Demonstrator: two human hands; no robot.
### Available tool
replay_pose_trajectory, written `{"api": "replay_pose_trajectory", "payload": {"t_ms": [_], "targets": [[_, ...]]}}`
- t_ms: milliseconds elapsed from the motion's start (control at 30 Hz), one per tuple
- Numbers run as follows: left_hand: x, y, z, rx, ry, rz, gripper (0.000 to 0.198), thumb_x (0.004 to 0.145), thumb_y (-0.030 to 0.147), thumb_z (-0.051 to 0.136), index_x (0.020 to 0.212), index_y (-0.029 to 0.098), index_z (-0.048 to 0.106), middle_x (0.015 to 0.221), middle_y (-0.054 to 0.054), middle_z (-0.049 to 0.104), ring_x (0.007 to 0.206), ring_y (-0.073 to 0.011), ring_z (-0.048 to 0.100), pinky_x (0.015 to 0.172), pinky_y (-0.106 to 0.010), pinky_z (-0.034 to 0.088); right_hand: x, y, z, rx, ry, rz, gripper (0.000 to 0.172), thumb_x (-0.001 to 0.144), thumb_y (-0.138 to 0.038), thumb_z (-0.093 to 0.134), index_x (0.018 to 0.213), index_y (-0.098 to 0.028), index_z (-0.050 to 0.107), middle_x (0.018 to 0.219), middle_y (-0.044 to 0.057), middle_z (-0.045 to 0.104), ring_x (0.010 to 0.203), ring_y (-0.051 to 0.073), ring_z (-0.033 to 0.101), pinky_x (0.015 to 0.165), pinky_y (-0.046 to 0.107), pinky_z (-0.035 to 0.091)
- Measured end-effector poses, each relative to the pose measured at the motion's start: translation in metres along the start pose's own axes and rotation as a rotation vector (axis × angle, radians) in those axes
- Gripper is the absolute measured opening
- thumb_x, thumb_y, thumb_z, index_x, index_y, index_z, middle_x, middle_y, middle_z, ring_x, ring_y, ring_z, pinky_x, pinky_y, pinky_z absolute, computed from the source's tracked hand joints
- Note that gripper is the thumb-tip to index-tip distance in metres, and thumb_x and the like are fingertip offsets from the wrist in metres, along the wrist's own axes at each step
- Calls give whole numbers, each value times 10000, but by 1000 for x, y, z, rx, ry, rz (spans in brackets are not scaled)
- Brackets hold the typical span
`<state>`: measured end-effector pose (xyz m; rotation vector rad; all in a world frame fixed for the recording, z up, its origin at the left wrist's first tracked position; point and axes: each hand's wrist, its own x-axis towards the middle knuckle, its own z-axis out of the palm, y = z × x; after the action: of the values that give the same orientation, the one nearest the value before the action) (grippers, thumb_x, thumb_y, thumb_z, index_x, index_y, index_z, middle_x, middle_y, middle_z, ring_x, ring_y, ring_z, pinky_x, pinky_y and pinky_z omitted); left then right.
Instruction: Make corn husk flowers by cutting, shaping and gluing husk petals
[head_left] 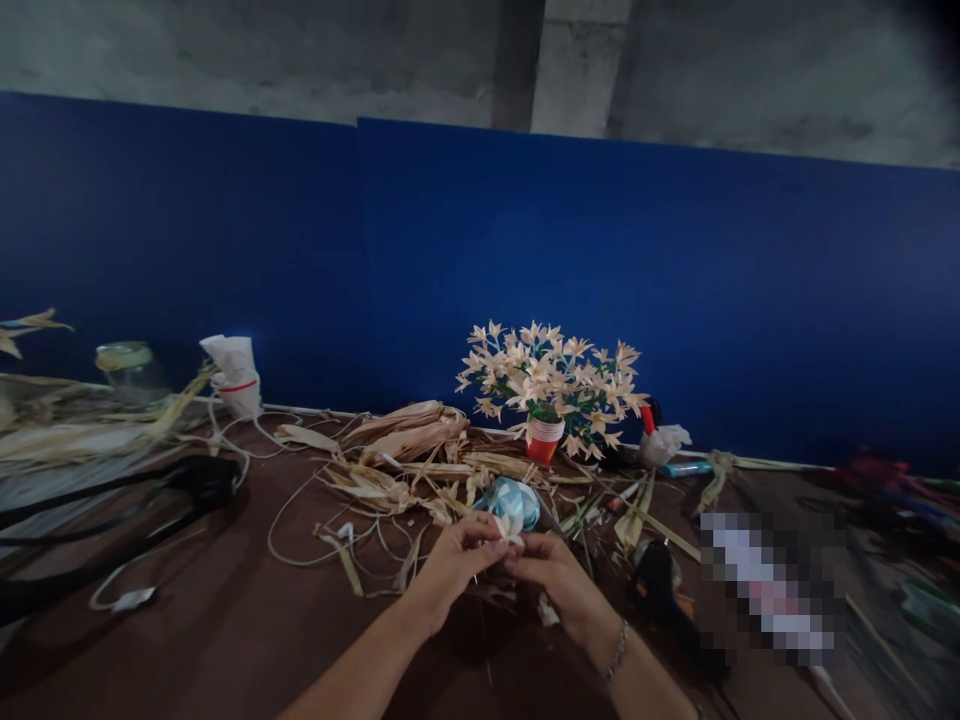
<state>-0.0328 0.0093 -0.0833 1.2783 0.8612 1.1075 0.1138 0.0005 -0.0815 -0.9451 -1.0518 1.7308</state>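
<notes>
Pinching a small, pale, petalled flower (pixel 511 529) with left hand (pixel 456 562) and right hand (pixel 561 578) alike, over the middle of the brown table (pixel 225 610), just nearer than a shiny, light-blue, rounded bundle (pixel 526 502)!

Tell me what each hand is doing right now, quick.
Left hand: closed, pinching a small pale flower.
Right hand: closed, fingertips pinched at the same flower.

Saw blue ribbon (pixel 523 496) partly hidden behind the white flower (pixel 511 527), left forearm (pixel 367 655) cut off, long shape (pixel 766 583) pixelated.
</notes>
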Motion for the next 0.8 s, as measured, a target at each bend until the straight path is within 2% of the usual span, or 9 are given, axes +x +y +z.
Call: {"api": "replay_pose_trajectory", "payload": {"t_ms": [167,333,467,567,800], "targets": [[-2,4,0,-73,-53,15,219,597,354,688,573,146,623,816,-12,479,780,-147,483,720,-245,386,-2,-1,1,-32,4,40,182,493,-234,759,535,-133,613,500,-32,561,464,67,466,504,198,342],[-1,3,0,-108,-33,2,227,544,342,722,553,150,602,801,-10,490,775,-156,484,702,-252,380,-2,-1,0,-41,-20,36,180,503,-238,752,567,-129,624,561,-9,599,518,86,506,537,206,359],[0,2,1,-139,21,-1,241,522,337,732,549,148,584,781,1,494,750,-144,478,700,-244,365,1,1,1,-78,-21,-79,221,521,-276,752,648,-140,633,593,-15,596,555,93,501,578,218,372],[0,1,1,-177,37,2,238,519,319,736,551,145,579,745,13,480,735,-133,467,699,-235,354,4,4,0,-87,31,-136,260,486,-295,773,619,-136,616,579,-23,579,549,88,480,573,215,366],[-2,6,-1,-230,-66,-45,204,532,287,742,559,137,605,753,7,497,749,-136,470,706,-234,346,1,3,-1,-58,19,-100,276,476,-322,777,579,-131,605,564,-25,563,528,80,461,549,201,349]]}}
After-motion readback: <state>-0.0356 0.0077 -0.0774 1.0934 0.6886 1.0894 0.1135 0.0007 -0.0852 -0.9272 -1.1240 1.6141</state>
